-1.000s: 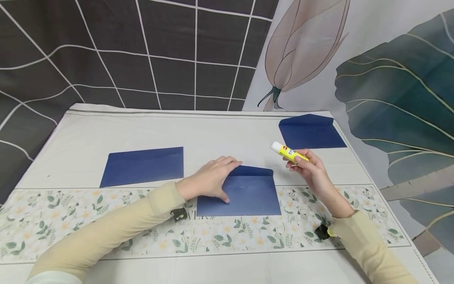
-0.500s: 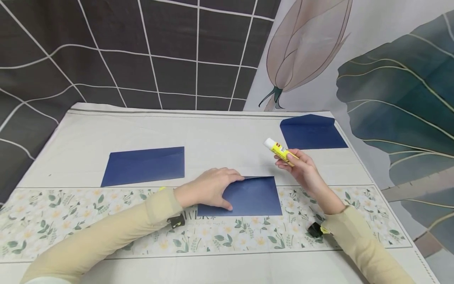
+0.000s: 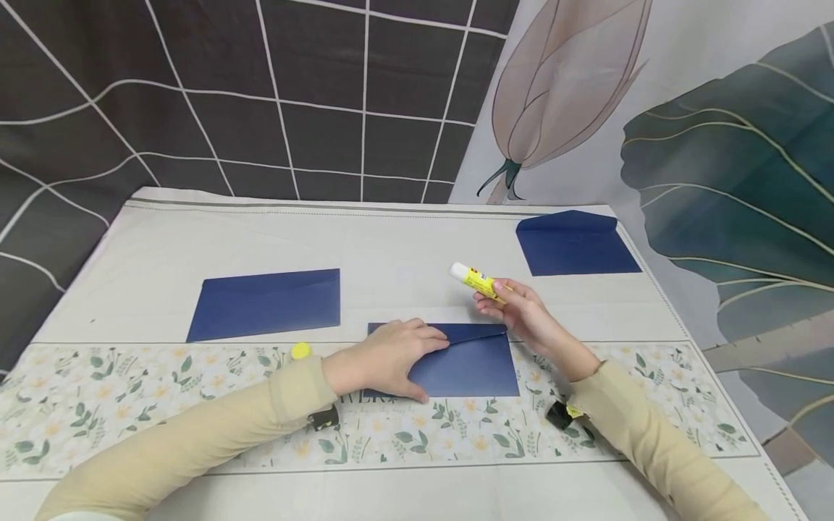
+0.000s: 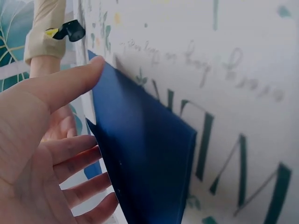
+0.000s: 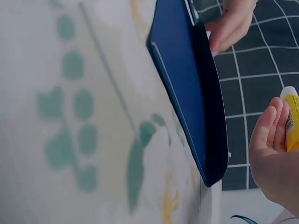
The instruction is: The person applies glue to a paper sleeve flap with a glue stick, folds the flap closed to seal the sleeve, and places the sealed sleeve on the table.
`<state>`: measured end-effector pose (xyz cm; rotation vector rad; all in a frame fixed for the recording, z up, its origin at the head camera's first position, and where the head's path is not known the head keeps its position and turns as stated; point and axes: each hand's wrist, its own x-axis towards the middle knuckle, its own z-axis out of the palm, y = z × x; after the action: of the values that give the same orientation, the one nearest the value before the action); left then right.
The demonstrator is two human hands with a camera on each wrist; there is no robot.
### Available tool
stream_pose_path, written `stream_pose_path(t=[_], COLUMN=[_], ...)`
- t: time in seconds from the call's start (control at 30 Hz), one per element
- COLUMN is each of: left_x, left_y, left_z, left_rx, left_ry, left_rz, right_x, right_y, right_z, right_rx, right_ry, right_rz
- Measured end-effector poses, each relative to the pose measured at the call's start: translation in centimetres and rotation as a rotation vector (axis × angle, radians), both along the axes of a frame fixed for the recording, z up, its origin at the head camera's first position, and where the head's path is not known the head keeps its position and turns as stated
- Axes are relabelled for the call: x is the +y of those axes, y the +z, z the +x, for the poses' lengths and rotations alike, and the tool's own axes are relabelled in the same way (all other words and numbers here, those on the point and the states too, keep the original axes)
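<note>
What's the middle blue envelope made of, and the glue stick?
The envelope looks like paper, maybe thin card, with a faint sheen: its edges are thin, its flap bends. The glue stick seems smooth, hard plastic, judging by its straight shape and white cap.

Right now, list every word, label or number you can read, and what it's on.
"WER": tablecloth, green capitals.
Script line below it: perhaps "every day", remainder too blurred to read.
Glue stick: print on its yellow label too small and blurred to read.
Blue envelopes: no text visible.
</note>
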<state>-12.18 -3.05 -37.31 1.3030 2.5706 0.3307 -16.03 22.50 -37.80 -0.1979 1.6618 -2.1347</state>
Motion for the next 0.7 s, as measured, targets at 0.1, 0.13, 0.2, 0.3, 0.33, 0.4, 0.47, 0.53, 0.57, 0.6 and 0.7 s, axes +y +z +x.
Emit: stream_pose_path(t=[0.1, 0.13, 0.2, 0.3, 0.33, 0.4, 0.47, 0.53, 0.57, 0.6, 0.7], left_x=[0.1, 0.1, 0.1, 0.2, 0.2, 0.3, 0.3, 0.4, 0.4, 0.4, 0.4], left_y=[-0.2, -0.3, -0.3, -0.3, -0.3, -0.3, -0.4, -0.5, -0.5, -0.5, -0.5], left_z=[0.2, 0.2, 0.3, 0.5, 0.5, 0.6, 0.7, 0.7, 0.7, 0.7, 0.7], left_rx=[0.012, 0.012, 0.012, 0.008, 0.004, 0.001, -0.003, -0.004, -0.004, -0.004, -0.006], left_ry=[-0.003, -0.003, -0.001, -0.001, 0.000, 0.002, 0.003, 0.003, 0.003, 0.002, 0.002], left_rz=[-0.007, -0.007, -0.014, -0.020, -0.025, -0.035, -0.042, -0.044, -0.044, -0.044, -0.048], right_x=[-0.4, -0.5, -0.7, -0.9, -1.0, -1.1, -1.0, -1.0, -1.0, -1.0, -1.0], right_y=[-0.2, -0.2, -0.3, -0.6, -0.7, -0.9, -1.1, -1.3, -1.4, -1.4, -1.5], right_z=[-0.1, -0.1, -0.3, -0.6, -0.7, -0.9, -1.1, -1.2, -1.3, -1.3, -1.5], right_rx=[-0.028, -0.037, -0.059, -0.099, -0.110, -0.129, -0.141, -0.149, -0.152, -0.151, -0.150], right_ry=[0.012, 0.019, 0.036, 0.071, 0.085, 0.117, 0.150, 0.176, 0.185, 0.195, 0.216], right_rz=[0.044, 0.058, 0.091, 0.138, 0.153, 0.185, 0.207, 0.223, 0.229, 0.235, 0.252])
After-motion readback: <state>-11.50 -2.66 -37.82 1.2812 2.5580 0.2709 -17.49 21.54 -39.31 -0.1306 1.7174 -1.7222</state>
